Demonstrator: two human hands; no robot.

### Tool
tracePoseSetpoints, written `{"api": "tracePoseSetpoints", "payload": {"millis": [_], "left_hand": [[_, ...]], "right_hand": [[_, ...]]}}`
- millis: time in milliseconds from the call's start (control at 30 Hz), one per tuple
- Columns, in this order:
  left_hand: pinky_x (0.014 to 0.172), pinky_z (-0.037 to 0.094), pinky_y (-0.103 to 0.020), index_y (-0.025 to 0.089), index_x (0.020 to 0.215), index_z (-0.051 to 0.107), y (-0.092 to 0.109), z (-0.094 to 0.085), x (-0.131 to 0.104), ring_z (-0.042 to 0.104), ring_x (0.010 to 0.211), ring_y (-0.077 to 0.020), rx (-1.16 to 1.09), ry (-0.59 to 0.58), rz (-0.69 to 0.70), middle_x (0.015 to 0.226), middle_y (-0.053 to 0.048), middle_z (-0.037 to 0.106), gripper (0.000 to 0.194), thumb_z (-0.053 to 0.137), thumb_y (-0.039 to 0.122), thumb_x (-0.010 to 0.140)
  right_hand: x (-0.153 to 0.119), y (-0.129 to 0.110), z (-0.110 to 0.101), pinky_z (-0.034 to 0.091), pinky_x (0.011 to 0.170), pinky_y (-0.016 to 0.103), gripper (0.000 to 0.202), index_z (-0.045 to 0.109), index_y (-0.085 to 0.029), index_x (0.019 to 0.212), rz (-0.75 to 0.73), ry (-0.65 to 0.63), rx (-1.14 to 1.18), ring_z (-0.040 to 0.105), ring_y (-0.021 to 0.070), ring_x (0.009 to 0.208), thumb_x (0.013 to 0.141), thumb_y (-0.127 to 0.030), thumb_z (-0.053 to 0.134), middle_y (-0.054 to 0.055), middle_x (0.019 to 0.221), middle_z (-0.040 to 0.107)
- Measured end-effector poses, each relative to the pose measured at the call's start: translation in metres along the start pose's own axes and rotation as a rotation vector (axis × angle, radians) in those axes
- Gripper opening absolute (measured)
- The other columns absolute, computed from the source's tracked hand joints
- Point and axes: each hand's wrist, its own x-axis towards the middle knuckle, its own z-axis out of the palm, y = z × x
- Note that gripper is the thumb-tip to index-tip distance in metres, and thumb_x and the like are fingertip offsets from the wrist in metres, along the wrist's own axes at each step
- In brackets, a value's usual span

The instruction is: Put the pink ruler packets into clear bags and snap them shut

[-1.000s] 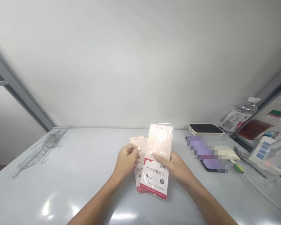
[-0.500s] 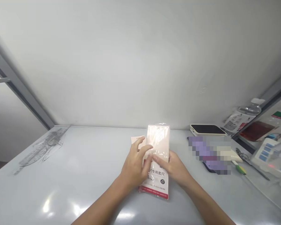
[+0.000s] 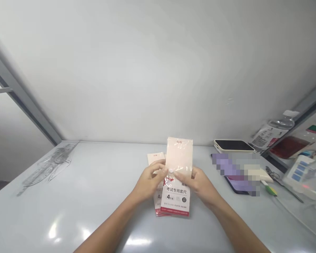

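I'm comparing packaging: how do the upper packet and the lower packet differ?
The upper packet shows most of its face; the lower packet is largely covered by it and the left hand. The upper packet's top leans slightly right, while the lower packet's leans left. Both show pale pink, a large "4" and a red bottom strip.

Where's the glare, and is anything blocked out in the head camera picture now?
Head view, bottom: bright glare on the tabletop; head view, centre: shiny streaks on the front packet; head view, right: coarse pixel blocks hide part of a purple item.
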Motion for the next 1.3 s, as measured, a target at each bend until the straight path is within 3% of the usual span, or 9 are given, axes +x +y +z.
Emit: {"api": "tracePoseSetpoints", "payload": {"millis": [200,333,433,500,600,733,900,1133,1300], "left_hand": [[0.065,0.047,-0.027,0.013,0.065,0.058,-0.012,-0.002,0.003,0.058,0.083,-0.0180,-0.190,0.059,-0.084,0.104,-0.008,0.057,0.031,0.057,0.042,0.073],[0.056,0.043,-0.023,0.014,0.061,0.050,-0.012,-0.009,0.007,0.055,0.066,-0.0115,-0.154,0.154,-0.101,0.084,-0.004,0.059,0.032,0.053,0.043,0.075],[0.047,0.037,-0.022,0.017,0.062,0.043,-0.009,-0.030,0.012,0.049,0.049,-0.0099,0.049,0.338,-0.218,0.057,0.002,0.050,0.030,0.048,0.043,0.075],[0.048,0.037,-0.023,0.019,0.063,0.044,-0.008,-0.051,0.014,0.052,0.052,-0.0123,0.304,0.375,-0.259,0.059,0.001,0.053,0.027,0.045,0.043,0.076],[0.051,0.037,-0.024,0.020,0.063,0.046,-0.008,-0.082,0.014,0.056,0.061,-0.0155,0.815,0.345,-0.410,0.070,-0.002,0.060,0.025,0.038,0.039,0.077],[0.047,0.033,-0.027,0.020,0.055,0.044,-0.013,-0.102,0.011,0.054,0.054,-0.0196,0.940,0.281,-0.557,0.062,-0.006,0.060,0.022,0.048,0.036,0.068],[0.053,0.036,-0.032,0.020,0.056,0.045,-0.014,-0.103,0.008,0.056,0.058,-0.0245,1.019,0.242,-0.642,0.065,-0.009,0.061,0.019,0.050,0.035,0.067],[0.056,0.038,-0.032,0.020,0.073,0.049,-0.002,-0.109,0.001,0.059,0.066,-0.0261,1.094,0.237,-0.732,0.074,-0.010,0.063,0.016,0.051,0.034,0.065],[0.057,0.036,-0.032,0.019,0.088,0.047,-0.002,-0.060,0.004,0.058,0.070,-0.0255,1.249,0.346,-0.389,0.079,-0.010,0.061,0.037,0.027,0.049,0.081]], "right_hand": [[0.008,0.005,-0.009,0.049,0.065,0.033,0.039,0.056,-0.015,0.095,0.007,-0.030,0.034,0.064,0.0211,0.072,0.070,-0.043,0.063,0.007,0.081,0.069],[0.011,0.005,-0.021,0.045,0.055,0.027,0.033,0.053,-0.015,0.079,0.020,0.070,-0.075,0.060,0.0150,0.058,0.069,-0.045,0.063,0.003,0.064,0.065],[0.012,0.007,-0.035,0.044,0.054,0.026,0.031,0.052,-0.016,0.079,0.075,0.151,-0.197,0.059,0.0147,0.059,0.071,-0.045,0.059,0.005,0.070,0.065],[0.014,0.010,-0.046,0.043,0.054,0.025,0.026,0.051,-0.016,0.079,0.137,0.184,-0.363,0.058,0.0141,0.057,0.075,-0.042,0.053,0.004,0.069,0.065],[0.016,0.019,-0.061,0.040,0.051,0.025,0.020,0.051,-0.017,0.085,0.229,0.244,-0.565,0.057,0.0144,0.051,0.075,-0.034,0.051,0.002,0.061,0.062],[0.017,0.027,-0.069,0.038,0.054,0.029,0.033,0.052,-0.015,0.099,0.320,0.322,-0.819,0.060,0.0203,0.060,0.072,-0.035,0.052,0.005,0.065,0.063],[0.014,0.022,-0.062,0.040,0.062,0.033,0.048,0.047,-0.014,0.113,0.360,0.372,-1.229,0.057,0.0314,0.092,0.074,-0.044,0.049,0.016,0.098,0.061],[0.011,0.018,-0.054,0.039,0.060,0.035,0.045,0.049,-0.013,0.106,0.406,0.332,-1.360,0.058,0.0317,0.087,0.080,-0.048,0.040,0.016,0.093,0.060],[0.009,0.017,-0.050,0.039,0.062,0.035,0.047,0.050,-0.014,0.108,0.371,0.412,-1.400,0.057,0.0309,0.086,0.080,-0.050,0.037,0.015,0.097,0.056]]}}
